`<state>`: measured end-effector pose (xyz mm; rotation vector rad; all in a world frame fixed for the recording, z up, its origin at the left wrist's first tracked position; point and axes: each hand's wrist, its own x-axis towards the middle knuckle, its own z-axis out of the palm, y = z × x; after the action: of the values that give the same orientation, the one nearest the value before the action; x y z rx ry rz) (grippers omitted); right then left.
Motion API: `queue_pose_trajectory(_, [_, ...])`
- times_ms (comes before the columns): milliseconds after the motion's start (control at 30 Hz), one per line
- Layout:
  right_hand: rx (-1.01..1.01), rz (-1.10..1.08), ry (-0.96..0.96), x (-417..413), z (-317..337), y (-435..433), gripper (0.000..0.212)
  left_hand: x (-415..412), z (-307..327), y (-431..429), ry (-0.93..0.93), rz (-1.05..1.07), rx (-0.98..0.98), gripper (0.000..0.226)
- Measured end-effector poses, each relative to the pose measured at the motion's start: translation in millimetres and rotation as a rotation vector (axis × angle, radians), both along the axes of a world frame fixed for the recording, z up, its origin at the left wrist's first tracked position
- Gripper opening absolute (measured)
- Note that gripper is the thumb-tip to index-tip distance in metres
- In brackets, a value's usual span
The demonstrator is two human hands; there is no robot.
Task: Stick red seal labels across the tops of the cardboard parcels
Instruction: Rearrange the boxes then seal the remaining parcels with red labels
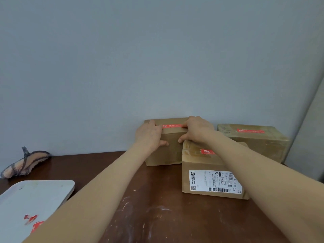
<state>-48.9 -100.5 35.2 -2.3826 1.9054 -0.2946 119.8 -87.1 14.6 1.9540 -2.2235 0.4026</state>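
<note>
Both hands are on the back-left parcel (164,151), which sits against the wall (157,58) at the back edge of the bench (157,211), right of centre. The red label (172,126) lies across the parcel's top, long axis left-right, parallel to the bench's back edge.

Left hand (149,135) is over the label's left end, right hand (196,130) over its right end. Each hand has its fingers on the top and its thumb on the parcel's front face. The fingers press down, gripping nothing – right knuckles are bent, tips on the label.

Key relation: the label runs between the two hands, neither nearer, so any smoothing stroke likely goes along that axis, from the middle out towards each end. The exposed middle looks flat; the ends are hidden under the fingers, so adhesion there can't be judged.

The front parcel (210,172), just right of and in front of it, and the back-right parcel (254,144) each already carry a red label – probably the last one in view.

The tray (35,195) at the front-left corner holds red scraps (32,219), partly hidden by the left forearm
</note>
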Motion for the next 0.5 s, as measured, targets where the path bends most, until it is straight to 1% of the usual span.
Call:
queue_pose_trajectory(67, [0.008,0.005,0.000,-0.9,1.5,0.9,0.052,1.4,-0.3,1.0,0.022,-0.007,0.001,0.063])
queue_pose_trajectory(100, [0.008,0.006,-0.004,-1.9,2.0,1.5,0.052,2.5,-0.3,1.4,0.036,-0.013,0.002,0.061])
queue_pose_trajectory(167, [0.009,0.000,-0.014,-4.0,2.3,3.4,0.059,3.9,-0.3,1.3,0.046,-0.026,0.008,0.060])
queue_pose_trajectory(233, [0.013,0.000,-0.015,-4.9,1.8,4.6,0.061,3.8,-0.7,1.8,0.047,-0.030,0.016,0.059])
queue_pose_trajectory(500, [-0.004,0.027,-0.058,-6.1,-2.2,5.5,0.047,5.2,-0.8,1.9,0.093,-0.034,0.018,0.052])
